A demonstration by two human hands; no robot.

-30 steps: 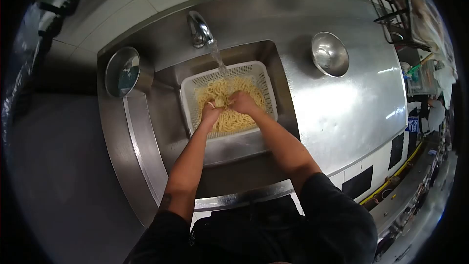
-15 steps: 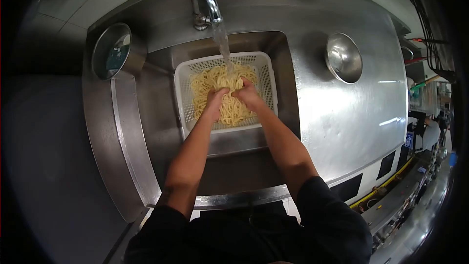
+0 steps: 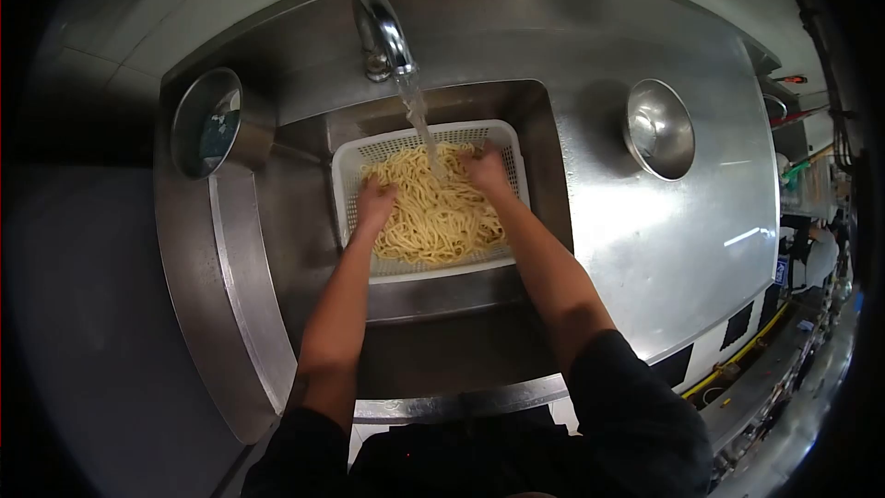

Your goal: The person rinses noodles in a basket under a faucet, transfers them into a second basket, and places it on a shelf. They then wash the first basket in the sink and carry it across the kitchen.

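Pale yellow noodles [image 3: 438, 217] lie spread in a white perforated basket [image 3: 419, 273] inside the metal sink. Water from the curved faucet [image 3: 392, 32] pours onto their upper middle. My left hand [image 3: 375, 205] is at the left side of the noodles, its fingers apart and touching them. At the upper right of the basket, my right hand [image 3: 486, 169] touches the noodles with its fingers spread; some fingertips are hidden among the strands.
A deep metal pot [image 3: 210, 124] with something dark inside stands left of the sink. A shiny metal bowl [image 3: 660, 130] sits on the steel counter [image 3: 664, 240] to the right. Far right, a person in light clothing is partly visible.
My hands have moved apart from the middle of the noodles to the basket's left and right sides. The bunched noodles now lie flatter. The whole view has shifted slightly.
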